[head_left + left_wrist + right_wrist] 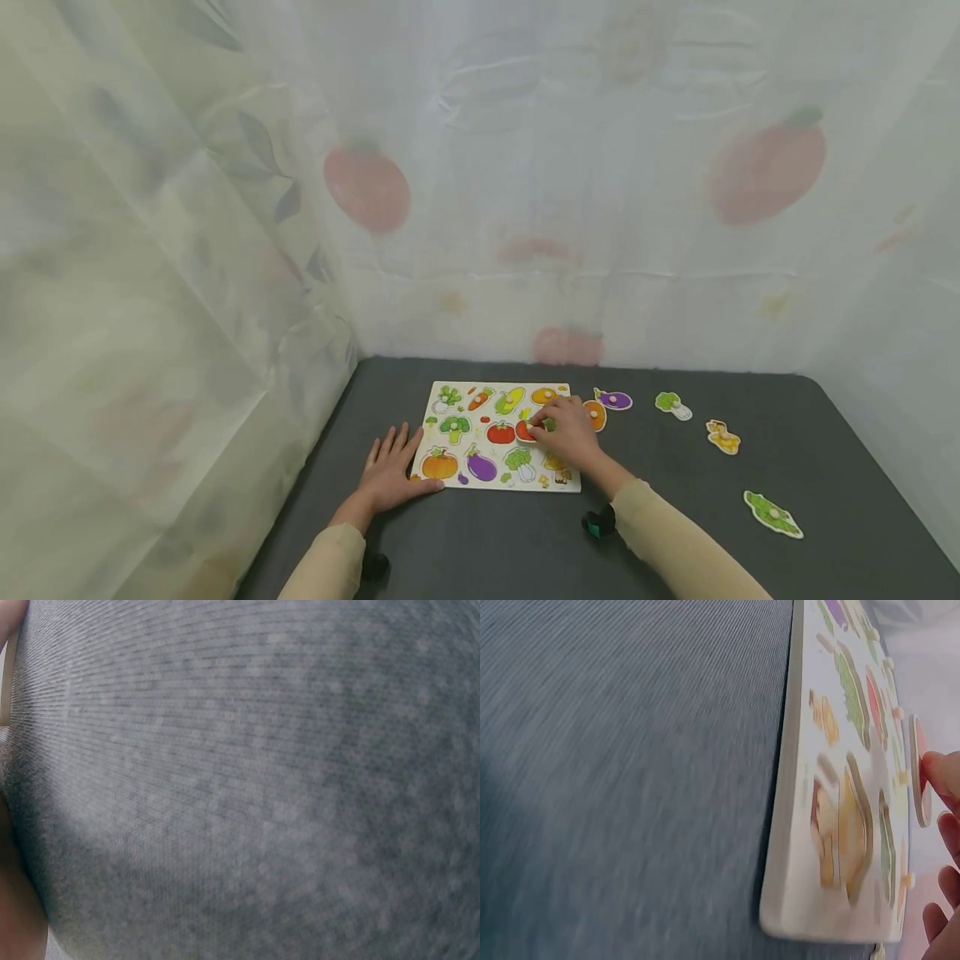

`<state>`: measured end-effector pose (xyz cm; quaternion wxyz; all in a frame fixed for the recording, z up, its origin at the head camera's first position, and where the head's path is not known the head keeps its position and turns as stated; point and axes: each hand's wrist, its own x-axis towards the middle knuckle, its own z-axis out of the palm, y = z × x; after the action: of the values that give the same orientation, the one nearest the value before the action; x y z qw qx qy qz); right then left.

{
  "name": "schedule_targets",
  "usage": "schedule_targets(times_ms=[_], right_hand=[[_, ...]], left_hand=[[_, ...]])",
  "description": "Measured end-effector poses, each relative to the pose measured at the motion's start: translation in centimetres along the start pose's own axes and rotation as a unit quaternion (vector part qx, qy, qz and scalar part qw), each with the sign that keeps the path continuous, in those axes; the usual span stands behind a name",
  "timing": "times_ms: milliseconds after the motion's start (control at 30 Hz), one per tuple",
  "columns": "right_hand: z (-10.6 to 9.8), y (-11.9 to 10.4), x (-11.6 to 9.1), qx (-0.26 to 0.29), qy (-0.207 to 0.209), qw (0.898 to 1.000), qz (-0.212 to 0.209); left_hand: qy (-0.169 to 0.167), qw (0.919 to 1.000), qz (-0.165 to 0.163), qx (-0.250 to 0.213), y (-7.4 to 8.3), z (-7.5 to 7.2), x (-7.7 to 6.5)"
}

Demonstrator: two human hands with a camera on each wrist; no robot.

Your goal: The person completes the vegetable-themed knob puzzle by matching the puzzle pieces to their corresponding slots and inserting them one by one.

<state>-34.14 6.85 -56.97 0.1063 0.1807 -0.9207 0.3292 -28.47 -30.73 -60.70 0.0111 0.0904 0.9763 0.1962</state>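
Note:
A white wooden vegetable puzzle board lies on the dark table, with pictures and knobbed pieces across it. My right hand reaches over its right half and pinches a red vegetable puzzle piece. In the right wrist view that red piece stands on edge, raised off the board, with the thumb and a finger at it. My left hand rests at the board's left edge, fingers spread, thumb along the lower left corner. Only slivers of the left hand show in the left wrist view.
Loose pieces lie right of the board: an orange round one, an eggplant, a green leafy vegetable, a yellow piece and a green pod-shaped piece. Printed curtains hang behind and beside the table.

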Motion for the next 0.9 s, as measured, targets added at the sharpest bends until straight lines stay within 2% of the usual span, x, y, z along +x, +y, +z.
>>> schedule_targets(times_ms=[367,900], right_hand=[[2.3,-1.5,1.1,-0.002,-0.020,1.000,0.022],[4.1,-2.5,1.6,-0.009,-0.013,0.999,0.031]], left_hand=[[-0.010,0.9999,-0.007,0.004,0.5,-0.4,-0.1],[-0.001,1.0000,0.002,-0.007,0.9,-0.7,-0.3]])
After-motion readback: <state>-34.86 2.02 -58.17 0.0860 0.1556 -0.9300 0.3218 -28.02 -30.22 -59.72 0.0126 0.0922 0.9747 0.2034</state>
